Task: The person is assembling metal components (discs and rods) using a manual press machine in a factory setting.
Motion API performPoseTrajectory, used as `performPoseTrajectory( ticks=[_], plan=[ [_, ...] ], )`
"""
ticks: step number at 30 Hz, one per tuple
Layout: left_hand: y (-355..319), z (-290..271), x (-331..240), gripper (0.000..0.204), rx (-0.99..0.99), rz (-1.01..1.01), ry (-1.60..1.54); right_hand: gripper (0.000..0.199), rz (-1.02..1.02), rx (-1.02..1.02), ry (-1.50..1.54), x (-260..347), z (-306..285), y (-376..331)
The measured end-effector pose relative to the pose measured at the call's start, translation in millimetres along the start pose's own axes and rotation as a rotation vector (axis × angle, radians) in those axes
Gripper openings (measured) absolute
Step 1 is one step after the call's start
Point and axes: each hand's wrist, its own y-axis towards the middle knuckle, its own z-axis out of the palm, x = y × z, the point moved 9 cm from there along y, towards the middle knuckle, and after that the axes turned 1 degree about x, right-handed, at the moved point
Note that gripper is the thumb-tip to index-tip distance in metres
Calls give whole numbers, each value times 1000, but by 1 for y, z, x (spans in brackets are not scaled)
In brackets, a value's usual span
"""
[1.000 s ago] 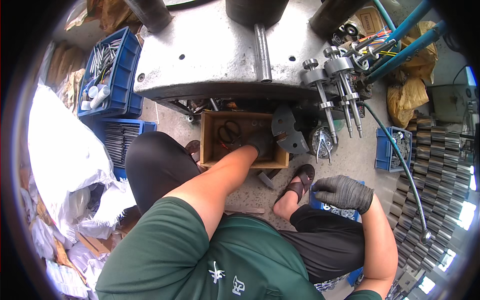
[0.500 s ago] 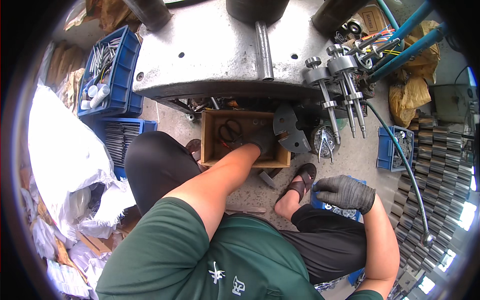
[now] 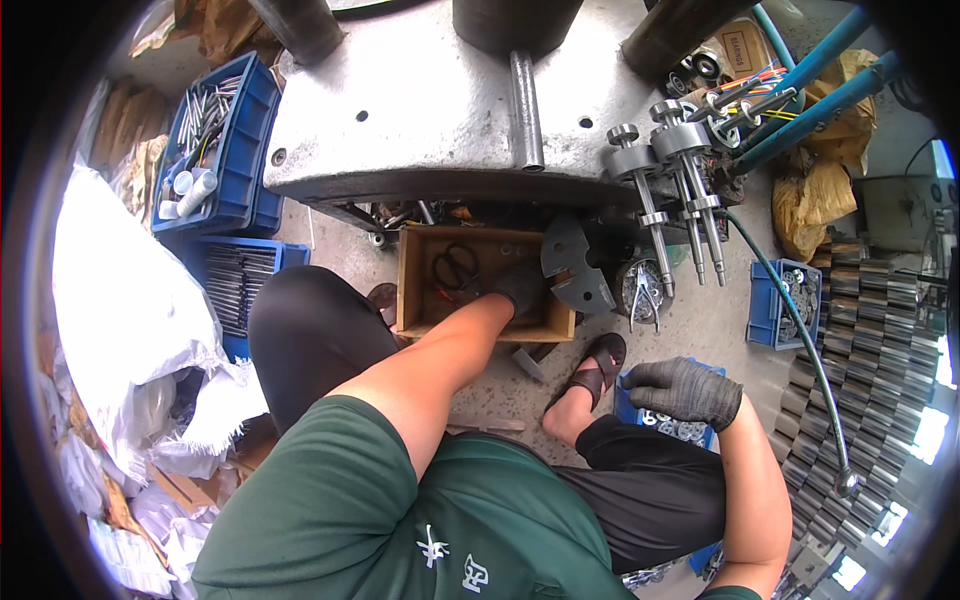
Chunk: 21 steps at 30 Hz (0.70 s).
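Note:
My left hand [image 3: 520, 286], in a dark grey glove, reaches down into a shallow brown box [image 3: 416, 300] on the floor under a big grey machine base [image 3: 420, 110]. The hand sits at the box's right end; what its fingers touch is hidden. Black-handled scissors [image 3: 456, 265] lie in the box to the left of the hand. My right hand [image 3: 686, 390], also gloved, rests with loosely bent fingers over a blue crate of metal rings [image 3: 668, 428] by my right knee. Nothing shows in it.
A dark half-round metal plate [image 3: 572, 270] leans by the box's right side. Steel spindles [image 3: 660, 200] and blue hoses [image 3: 800, 90] stand at the right. Blue crates [image 3: 225, 150] of rods, white sacks [image 3: 120, 300], another blue crate [image 3: 785, 305] and stacked metal parts [image 3: 860, 360] surround me.

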Motion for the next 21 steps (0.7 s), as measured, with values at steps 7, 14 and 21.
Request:
performPoseTrajectory(
  ticks=[7, 14, 21],
  plan=[
    [3, -13, 28, 45, -168, -5, 88, 38, 40, 79, 12, 13, 2, 9],
    [-16, -26, 30, 42, -293, -19, 63, 38, -7, 54, 97, 10, 3, 12],
    [-49, -42, 47, 39, 149, -167, 314, 37, 26, 52, 120, 10, 3, 9]
  ],
)
